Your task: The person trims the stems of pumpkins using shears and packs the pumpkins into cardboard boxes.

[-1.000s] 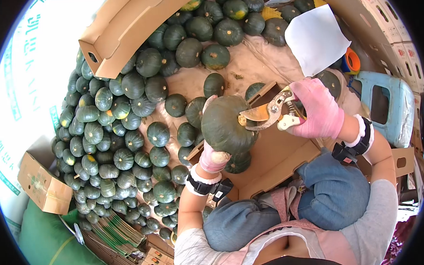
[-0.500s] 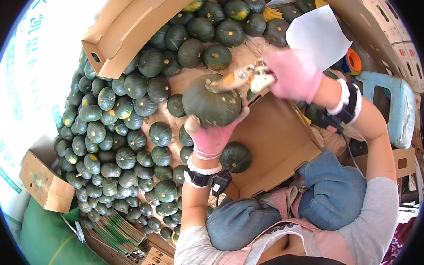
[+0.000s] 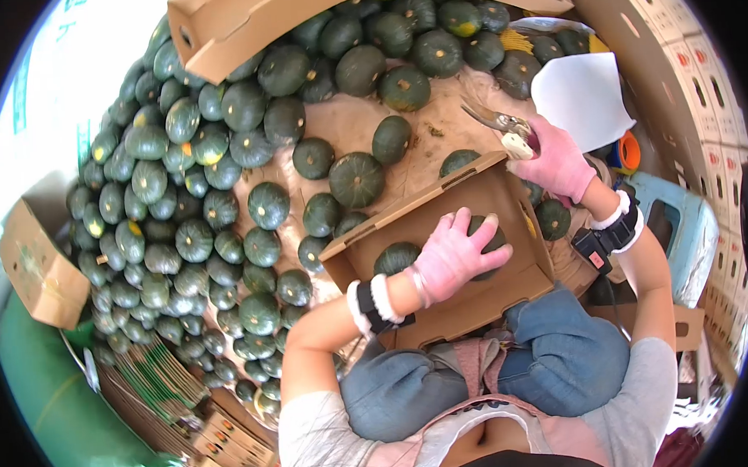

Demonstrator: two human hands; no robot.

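My left hand (image 3: 458, 257), in a pink glove, reaches into the cardboard box (image 3: 436, 314) before my knees. Its fingers curve over a dark green kabocha squash (image 3: 494, 260) at the right side of the box and partly hide it. Left of that hand, another kabocha squash (image 3: 397, 257) lies in the same box. In my right hand (image 3: 554, 160), also pink-gloved, is a pair of pruning shears (image 3: 499, 126). I hold them above the far right corner of the box, blades pointing up and left, apart from any squash.
A large pile of kabocha squashes (image 3: 195, 240) spreads across the left and far side. One open carton (image 3: 240, 26) sits on the far pile. White paper (image 3: 581, 99), a roll with an orange core (image 3: 629, 150) and a blue plastic stool (image 3: 683, 228) are at my right.
My left hand has lowered the raised squash into the box. The shears, earlier at that squash's top, have moved away right with my right hand. The view has shifted somewhat.
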